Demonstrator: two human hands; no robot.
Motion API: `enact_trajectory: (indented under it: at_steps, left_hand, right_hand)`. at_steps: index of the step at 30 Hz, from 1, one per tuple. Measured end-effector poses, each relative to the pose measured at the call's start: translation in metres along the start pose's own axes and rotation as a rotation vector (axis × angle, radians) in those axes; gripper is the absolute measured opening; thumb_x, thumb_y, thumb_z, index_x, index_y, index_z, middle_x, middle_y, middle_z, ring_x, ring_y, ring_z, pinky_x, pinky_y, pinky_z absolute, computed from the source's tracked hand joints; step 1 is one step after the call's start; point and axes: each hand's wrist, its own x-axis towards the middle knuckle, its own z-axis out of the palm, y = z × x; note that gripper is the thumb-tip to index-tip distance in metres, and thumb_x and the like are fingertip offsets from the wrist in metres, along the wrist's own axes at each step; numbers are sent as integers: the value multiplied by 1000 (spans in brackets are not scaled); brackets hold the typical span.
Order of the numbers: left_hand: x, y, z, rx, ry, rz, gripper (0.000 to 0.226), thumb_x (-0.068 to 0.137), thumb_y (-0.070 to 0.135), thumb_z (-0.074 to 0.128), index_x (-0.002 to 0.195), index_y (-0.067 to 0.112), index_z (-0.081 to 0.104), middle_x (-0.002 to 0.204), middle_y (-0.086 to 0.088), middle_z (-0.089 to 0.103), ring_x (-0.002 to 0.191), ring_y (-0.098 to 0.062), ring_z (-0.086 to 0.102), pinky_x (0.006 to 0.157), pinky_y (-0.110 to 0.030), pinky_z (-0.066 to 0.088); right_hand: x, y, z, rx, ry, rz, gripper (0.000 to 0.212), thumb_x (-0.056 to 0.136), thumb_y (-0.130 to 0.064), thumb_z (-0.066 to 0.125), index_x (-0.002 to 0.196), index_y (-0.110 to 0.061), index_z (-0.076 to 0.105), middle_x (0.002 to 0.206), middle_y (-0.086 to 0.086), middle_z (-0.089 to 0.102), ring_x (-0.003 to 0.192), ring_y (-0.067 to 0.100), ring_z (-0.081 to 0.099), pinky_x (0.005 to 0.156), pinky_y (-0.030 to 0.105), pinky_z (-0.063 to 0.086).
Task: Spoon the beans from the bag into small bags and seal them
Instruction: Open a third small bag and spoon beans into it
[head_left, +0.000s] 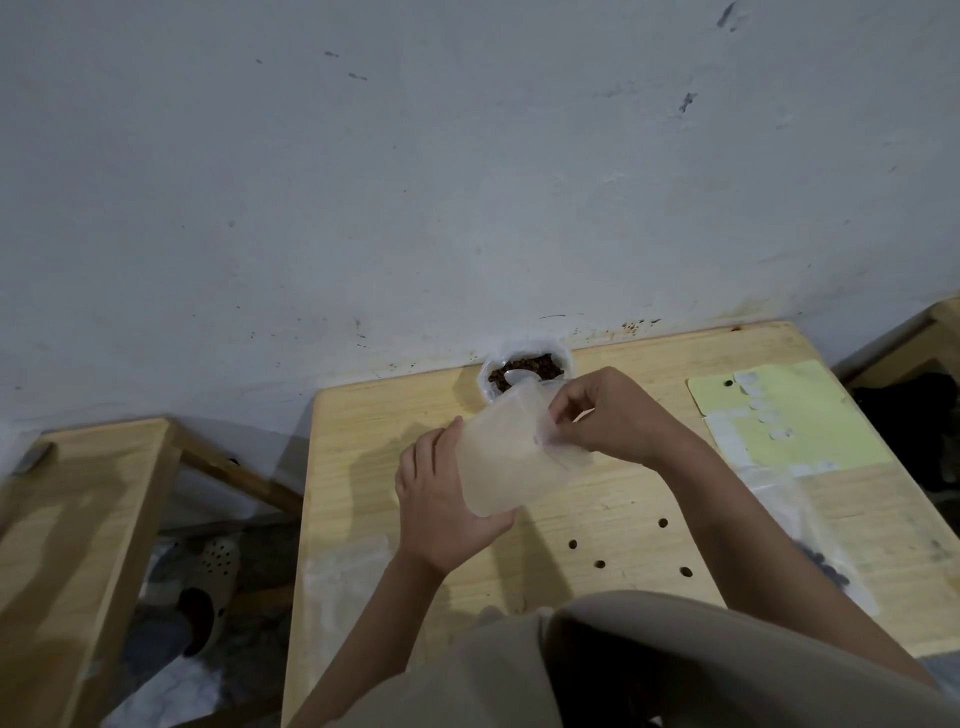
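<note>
Left hand (441, 512) grips the empty small bag (506, 457) above the table (623, 519); right hand (610, 415) pinches its mouth. Beans (530, 370) behind. Advice: spread mouth fully before spooning.

A bare, makeshift packing corner in a plain room.

A light wooden desk (597, 499) is set against a scuffed, stained whitewashed wall (467, 182). A rolled-down bag of beans (527, 371) is stood at the desk's far edge, and a yellow sheet of round stickers (789, 415) is laid at its right. A second wooden frame (88, 499) is seen at the left, with a perforated clog (218, 566) on the floor.
</note>
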Motion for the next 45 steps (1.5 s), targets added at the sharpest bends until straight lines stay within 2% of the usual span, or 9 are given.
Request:
enact_trajectory:
  at_steps: [4,9,16,20,27,33,36,40,45]
  left_hand:
    - [-1,2,1,-16,41,-18,113,46,66,70,139,16,32,123,-3,43,112,-22,37,96,-37,33]
    - [-5,2,1,-2,32,-77,110,49,68,66,141,18,29,126,-5,43,116,-25,39,99,-43,34]
    - [-5,11,1,-23,19,-123,119,44,71,64,142,18,24,130,-4,39,122,-24,33,104,-44,30]
    - [-2,17,0,-12,11,-73,126,44,79,65,145,19,19,135,-3,38,127,-23,31,108,-42,24]
    - [2,15,5,21,17,-91,101,51,66,59,138,22,32,122,-3,47,114,-24,43,93,-42,35]
    - [4,18,5,4,9,-57,114,47,80,60,141,21,33,131,1,47,121,-20,40,103,-44,30]
    - [10,25,8,-72,55,56,101,53,71,67,134,18,41,129,1,51,119,-16,43,101,-41,34]
    - [17,17,17,-200,55,15,81,62,56,69,130,18,46,122,3,54,113,-14,50,94,-34,41]
    - [24,3,29,-369,-10,-117,59,72,34,72,125,23,51,106,16,54,97,0,53,85,-37,51]
  right_hand:
    - [-1,-1,4,61,17,20,11,69,-15,82,66,-13,72,57,-4,59,51,6,48,47,17,38]
    - [1,-3,9,10,75,68,36,52,-28,91,81,-18,71,79,-1,69,59,2,58,56,18,45]
    - [2,-3,7,57,-47,3,14,64,-18,85,72,-13,75,70,3,67,55,4,53,52,19,42]
    - [4,-1,11,2,-7,11,16,62,-18,85,73,-16,74,64,-13,67,52,-4,55,53,12,41]
    - [10,-5,10,-124,-21,46,46,48,-35,91,86,-18,71,68,-15,62,58,-4,56,56,13,38]
    - [18,-3,14,-179,-94,37,43,53,-33,90,83,-17,64,58,-15,51,51,-3,48,52,12,33]
    - [25,2,20,-183,-148,26,35,57,-32,88,72,-24,58,59,-15,53,51,-4,51,51,11,34]
    - [37,25,30,-53,-59,54,22,70,-26,80,85,-18,66,88,-6,66,81,7,63,69,20,49]
    - [45,55,29,525,169,246,15,79,-14,74,74,-7,62,81,10,69,69,11,68,58,23,49]
